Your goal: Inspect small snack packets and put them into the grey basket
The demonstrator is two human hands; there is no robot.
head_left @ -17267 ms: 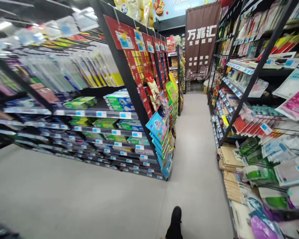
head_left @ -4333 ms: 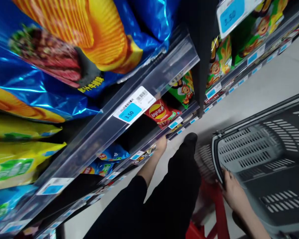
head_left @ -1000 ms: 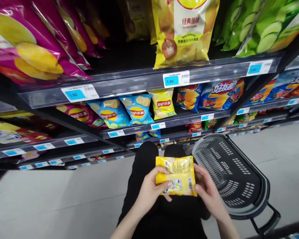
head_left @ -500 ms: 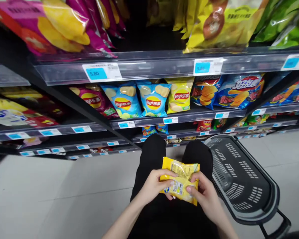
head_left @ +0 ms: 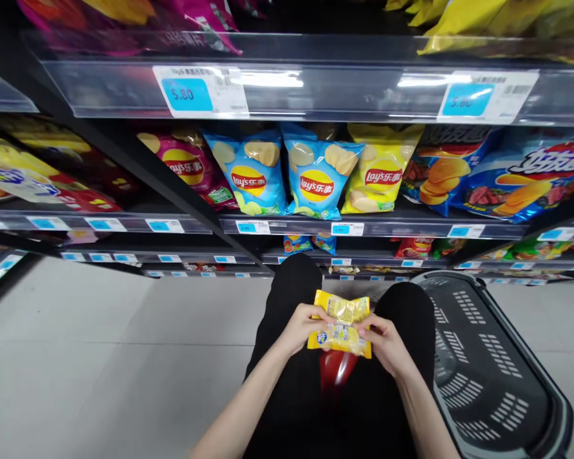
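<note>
A small yellow snack packet (head_left: 343, 309), its printed back turned up, is held between both hands above my lap. My left hand (head_left: 302, 328) pinches its left side, thumb on top and the other fingers partly underneath. On the right side, my right hand (head_left: 385, 338) grips it the same way, with the thumb near the middle. Below the packet, a shiny red object (head_left: 335, 368) shows between my thighs; its kind I cannot make out.
Shelves in front hold blue chip bags (head_left: 316, 182), a yellow chip bag (head_left: 375, 175) and other snacks. An upper shelf edge (head_left: 339, 89) juts toward me. A dark shopping basket (head_left: 488, 363) stands on the floor to my right.
The view has come closer to the shelves and shifted. The packet sits flatter and more level between the hands. A red object now shows beneath it.
</note>
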